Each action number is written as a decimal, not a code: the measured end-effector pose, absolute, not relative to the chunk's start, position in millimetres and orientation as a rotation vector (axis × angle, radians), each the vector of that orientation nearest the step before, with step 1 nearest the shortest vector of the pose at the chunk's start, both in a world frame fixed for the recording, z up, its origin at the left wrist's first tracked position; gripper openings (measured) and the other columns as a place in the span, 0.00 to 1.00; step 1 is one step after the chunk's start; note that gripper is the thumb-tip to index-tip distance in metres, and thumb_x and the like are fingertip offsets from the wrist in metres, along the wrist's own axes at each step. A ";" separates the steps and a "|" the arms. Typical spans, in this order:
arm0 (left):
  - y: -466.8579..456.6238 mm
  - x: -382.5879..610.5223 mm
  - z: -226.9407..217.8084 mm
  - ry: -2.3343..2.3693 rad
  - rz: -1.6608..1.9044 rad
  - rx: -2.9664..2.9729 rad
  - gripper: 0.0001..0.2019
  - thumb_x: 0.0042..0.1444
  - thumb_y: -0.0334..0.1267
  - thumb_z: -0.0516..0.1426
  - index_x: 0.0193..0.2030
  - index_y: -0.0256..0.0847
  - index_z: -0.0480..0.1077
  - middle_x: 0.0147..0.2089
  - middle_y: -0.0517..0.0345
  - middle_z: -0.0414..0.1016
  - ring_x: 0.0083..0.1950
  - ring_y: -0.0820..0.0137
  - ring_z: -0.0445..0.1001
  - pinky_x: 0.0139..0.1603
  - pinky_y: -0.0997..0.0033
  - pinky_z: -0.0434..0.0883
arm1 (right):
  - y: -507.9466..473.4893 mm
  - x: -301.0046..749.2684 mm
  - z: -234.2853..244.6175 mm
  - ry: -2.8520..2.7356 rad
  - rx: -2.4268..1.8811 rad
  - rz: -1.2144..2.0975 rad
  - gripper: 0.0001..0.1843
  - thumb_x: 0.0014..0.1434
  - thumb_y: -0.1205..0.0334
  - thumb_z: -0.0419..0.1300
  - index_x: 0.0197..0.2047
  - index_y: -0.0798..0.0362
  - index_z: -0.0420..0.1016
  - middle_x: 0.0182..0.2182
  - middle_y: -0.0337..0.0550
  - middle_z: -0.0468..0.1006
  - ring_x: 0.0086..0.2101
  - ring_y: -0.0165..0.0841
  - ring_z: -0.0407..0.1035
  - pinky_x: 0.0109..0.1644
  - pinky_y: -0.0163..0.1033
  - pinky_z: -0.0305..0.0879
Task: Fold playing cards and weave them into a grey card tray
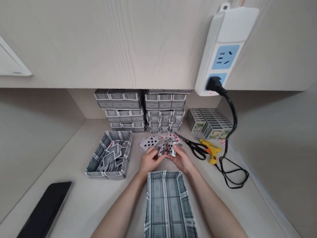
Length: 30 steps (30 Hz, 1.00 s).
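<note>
My left hand (150, 159) and my right hand (182, 158) meet at the middle of the desk, fingers closed on a bent playing card (170, 148) with black pips. Whether it is one card or several joined I cannot tell. Just beyond my hands lie loose playing cards (148, 142), some face up with black or red pips. Close in front of me, between my forearms, stands a long open box (167, 208) built of grey-backed playing cards with white edging. To the left sits a shallow card tray (93, 166) holding many small folded cards (113, 157).
Stacked card boxes (126, 114) line the back, with card packs (210, 121) beside them. Black-handled scissors (196, 149) and a yellow glue gun (212, 150) lie right, near a looped black cord (234, 179). A power strip (224, 49) hangs above; a black slab (39, 222) lies left.
</note>
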<state>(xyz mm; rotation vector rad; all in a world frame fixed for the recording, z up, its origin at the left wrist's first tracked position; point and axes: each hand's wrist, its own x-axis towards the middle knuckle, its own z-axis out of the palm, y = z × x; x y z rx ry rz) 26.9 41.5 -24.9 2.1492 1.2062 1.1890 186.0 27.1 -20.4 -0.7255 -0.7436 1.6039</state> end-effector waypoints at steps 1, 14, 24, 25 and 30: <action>41.0 27.0 -23.4 1.142 1.187 2.150 0.14 0.46 0.46 0.55 0.19 0.38 0.62 0.32 0.55 0.67 0.33 0.73 0.66 0.32 0.76 0.64 | 26.7 184.6 -20.3 -0.757 -0.725 1.600 0.14 0.48 0.55 0.58 0.37 0.53 0.69 0.32 0.42 0.74 0.33 0.33 0.69 0.36 0.40 0.67; 38.3 27.7 -26.3 1.108 1.004 2.267 0.05 0.44 0.36 0.56 0.23 0.38 0.64 0.51 0.53 0.63 0.30 0.78 0.69 0.32 0.76 0.67 | 31.7 177.1 -26.6 -0.820 -0.921 1.511 0.20 0.41 0.58 0.63 0.39 0.52 0.68 0.34 0.41 0.74 0.33 0.33 0.69 0.36 0.37 0.64; 37.0 26.4 -25.4 1.207 0.971 2.524 0.03 0.45 0.35 0.55 0.24 0.40 0.65 0.53 0.57 0.63 0.35 0.75 0.71 0.34 0.77 0.68 | 33.0 175.9 -29.4 -1.051 -1.119 1.345 0.20 0.41 0.54 0.62 0.38 0.53 0.70 0.29 0.40 0.74 0.29 0.32 0.67 0.29 0.34 0.61; 36.5 26.4 -25.2 1.201 0.980 2.530 0.04 0.45 0.36 0.55 0.24 0.40 0.65 0.53 0.57 0.63 0.35 0.75 0.71 0.34 0.77 0.68 | 32.4 175.9 -28.6 -1.060 -1.124 1.337 0.20 0.41 0.53 0.62 0.38 0.54 0.70 0.29 0.40 0.74 0.29 0.32 0.67 0.29 0.33 0.61; 33.7 26.3 -22.0 1.178 1.029 2.513 0.11 0.46 0.46 0.55 0.27 0.40 0.67 0.52 0.55 0.64 0.33 0.77 0.72 0.35 0.76 0.69 | 30.9 177.6 -27.8 -1.088 -1.182 1.306 0.22 0.41 0.52 0.61 0.39 0.54 0.69 0.31 0.41 0.73 0.31 0.32 0.67 0.26 0.32 0.61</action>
